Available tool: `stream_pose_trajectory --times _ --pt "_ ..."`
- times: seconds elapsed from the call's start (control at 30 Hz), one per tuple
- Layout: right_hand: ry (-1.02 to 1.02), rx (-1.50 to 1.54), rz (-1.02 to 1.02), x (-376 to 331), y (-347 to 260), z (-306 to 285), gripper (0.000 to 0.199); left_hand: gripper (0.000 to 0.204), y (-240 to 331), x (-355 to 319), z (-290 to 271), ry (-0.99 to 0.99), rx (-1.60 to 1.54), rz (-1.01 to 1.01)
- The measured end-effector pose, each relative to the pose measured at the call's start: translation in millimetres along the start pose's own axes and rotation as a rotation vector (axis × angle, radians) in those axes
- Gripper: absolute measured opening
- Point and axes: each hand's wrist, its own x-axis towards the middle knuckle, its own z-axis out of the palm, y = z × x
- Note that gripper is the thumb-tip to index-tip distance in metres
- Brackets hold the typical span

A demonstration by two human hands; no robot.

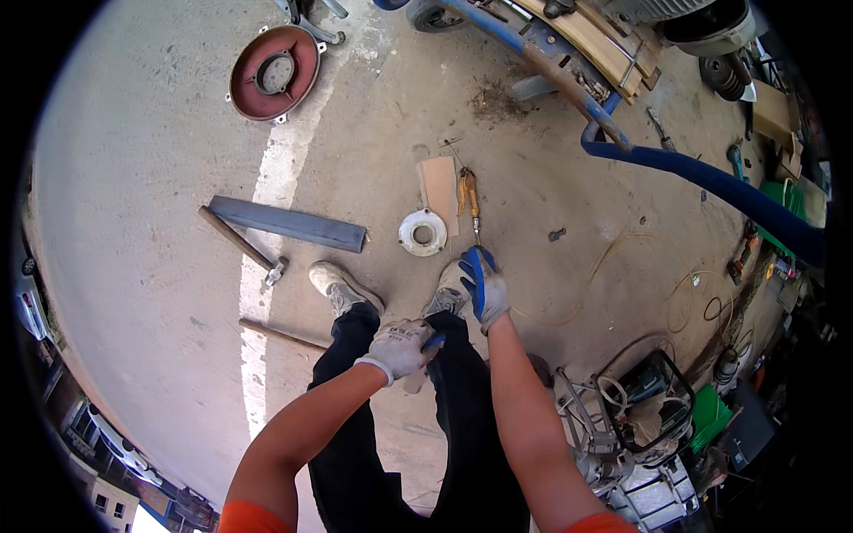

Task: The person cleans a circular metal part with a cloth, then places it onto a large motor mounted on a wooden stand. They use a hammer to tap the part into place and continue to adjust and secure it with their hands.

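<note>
My right hand (487,289), in a grey glove with blue fingers, is closed at the shaft end of a screwdriver (473,188) with an orange-yellow handle. The tip is hidden by the fingers. Alongside lie pliers (463,188) with yellow grips, next to a strip of brown cardboard (439,191). On its near end rests a round pale metal flange (409,237) with a hole in the middle. Held over my legs, my left hand (402,346) has its gloved fingers curled. A greyish piece (415,382) shows just below it; whether the hand grips it is unclear.
To the left lie a dark steel angle bar (284,222), a hammer (274,269) and a wooden handle (280,334). A red round cover (277,73) is farther off. A blue tubular frame (702,173) crosses the upper right. Metal parts and a black crate (653,409) crowd the lower right.
</note>
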Motion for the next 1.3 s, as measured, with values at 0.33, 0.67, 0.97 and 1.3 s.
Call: stream_pose_trajectory --times 0.33,0.67,0.97,1.3 --pt "0.147 -1.595 -0.317 231.6 -41.4 5.3 0.047 0.049 -153.1 259.3 96.8 0.431 0.544 -0.009" --pt "-0.267 -0.356 -0.022 175.6 -61.3 8.6 0.031 0.035 -145.6 218.0 35.1 0.378 0.213 0.072" --pt "-0.103 -1.456 -0.535 10.7 -86.8 95.0 0.042 0.034 -204.2 84.7 -52.2 0.570 -1.800 -0.036" --pt "-0.783 -1.824 -0.203 -130.9 -57.1 272.8 0.051 0.025 -264.3 -24.2 -111.2 0.769 -2.186 -0.034"
